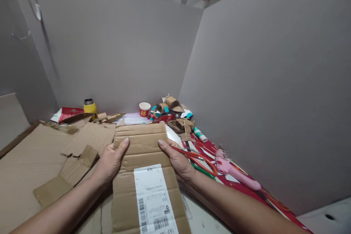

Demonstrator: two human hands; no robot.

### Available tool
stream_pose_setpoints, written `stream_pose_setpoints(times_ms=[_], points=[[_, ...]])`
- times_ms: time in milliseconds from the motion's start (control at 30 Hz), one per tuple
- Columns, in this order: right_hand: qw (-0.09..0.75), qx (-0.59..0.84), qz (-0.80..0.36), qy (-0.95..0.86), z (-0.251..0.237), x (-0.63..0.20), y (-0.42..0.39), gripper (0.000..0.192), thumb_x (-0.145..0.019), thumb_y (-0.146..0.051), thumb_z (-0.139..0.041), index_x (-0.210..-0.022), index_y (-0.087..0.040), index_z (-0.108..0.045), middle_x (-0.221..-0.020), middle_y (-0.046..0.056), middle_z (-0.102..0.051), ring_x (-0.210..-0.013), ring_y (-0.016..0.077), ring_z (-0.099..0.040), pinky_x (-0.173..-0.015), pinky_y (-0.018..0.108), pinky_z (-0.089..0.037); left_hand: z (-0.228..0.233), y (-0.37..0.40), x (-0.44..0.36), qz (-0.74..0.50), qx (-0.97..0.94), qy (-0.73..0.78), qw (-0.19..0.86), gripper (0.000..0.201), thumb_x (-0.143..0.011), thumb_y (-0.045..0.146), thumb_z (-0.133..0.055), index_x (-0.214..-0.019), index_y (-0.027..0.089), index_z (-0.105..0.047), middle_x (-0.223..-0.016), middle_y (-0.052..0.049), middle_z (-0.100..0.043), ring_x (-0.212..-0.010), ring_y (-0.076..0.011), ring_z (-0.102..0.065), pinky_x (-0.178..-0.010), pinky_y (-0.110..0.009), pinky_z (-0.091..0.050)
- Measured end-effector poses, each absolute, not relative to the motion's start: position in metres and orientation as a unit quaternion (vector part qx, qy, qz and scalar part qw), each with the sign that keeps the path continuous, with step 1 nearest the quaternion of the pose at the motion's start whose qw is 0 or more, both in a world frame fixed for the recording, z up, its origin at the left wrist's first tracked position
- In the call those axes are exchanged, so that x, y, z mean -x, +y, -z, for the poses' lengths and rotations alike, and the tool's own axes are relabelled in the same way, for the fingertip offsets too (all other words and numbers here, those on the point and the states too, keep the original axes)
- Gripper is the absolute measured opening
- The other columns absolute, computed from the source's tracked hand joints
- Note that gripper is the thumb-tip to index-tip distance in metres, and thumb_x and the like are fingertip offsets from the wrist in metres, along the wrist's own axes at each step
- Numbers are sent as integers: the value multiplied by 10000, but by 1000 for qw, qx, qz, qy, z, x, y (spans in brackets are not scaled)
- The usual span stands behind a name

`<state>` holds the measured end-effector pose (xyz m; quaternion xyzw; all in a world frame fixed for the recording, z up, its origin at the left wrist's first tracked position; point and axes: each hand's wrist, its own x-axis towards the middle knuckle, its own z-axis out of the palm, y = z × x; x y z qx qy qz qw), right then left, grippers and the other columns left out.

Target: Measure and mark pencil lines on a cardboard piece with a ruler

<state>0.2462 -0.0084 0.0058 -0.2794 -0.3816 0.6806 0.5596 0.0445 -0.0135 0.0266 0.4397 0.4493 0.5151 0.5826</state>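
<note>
A flat brown cardboard sheet point(142, 146) with a white shipping label point(153, 197) is held up in front of me. My left hand point(109, 161) grips its left edge, thumb lying across the front. My right hand point(177, 159) grips the right edge the same way. The sheet is creased across its width and tilts away from me over the table.
Torn cardboard pieces point(79, 153) cover the left of the table. Red-handled scissors point(197, 159), a pink glue gun point(233, 170) and a glue stick point(200, 134) lie right. A yellow flask point(90, 106), a red paper cup point(144, 109) and cardboard scraps point(172, 111) sit at the back. Grey partition walls point(260, 80) enclose the desk.
</note>
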Motion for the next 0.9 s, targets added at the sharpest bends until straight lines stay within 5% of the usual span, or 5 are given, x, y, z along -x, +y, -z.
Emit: stream_pose_setpoints(times_ms=[567,900], points=[[457,389,-638,-482,13,-251,8,383,-694,-453,-792,-915,-149,-721,-840,73,-759,-749,215,-710,-760,348,-548,-9,0,-34,-526,-405,459,591,549,-686,341,-798,-1175,171,-616,-1020,-86,-764,-863,-244,-733,-829,-362,-569],[494,483,-429,-582,-14,-280,16,432,-742,-453,-724,-1042,-158,-626,-803,60,-709,-723,191,-646,-570,274,-486,-9,7,-30,-559,-376,488,555,487,-641,233,-787,-1103,201,-637,-922,-35,-774,-768,-200,-729,-777,-314,-577]])
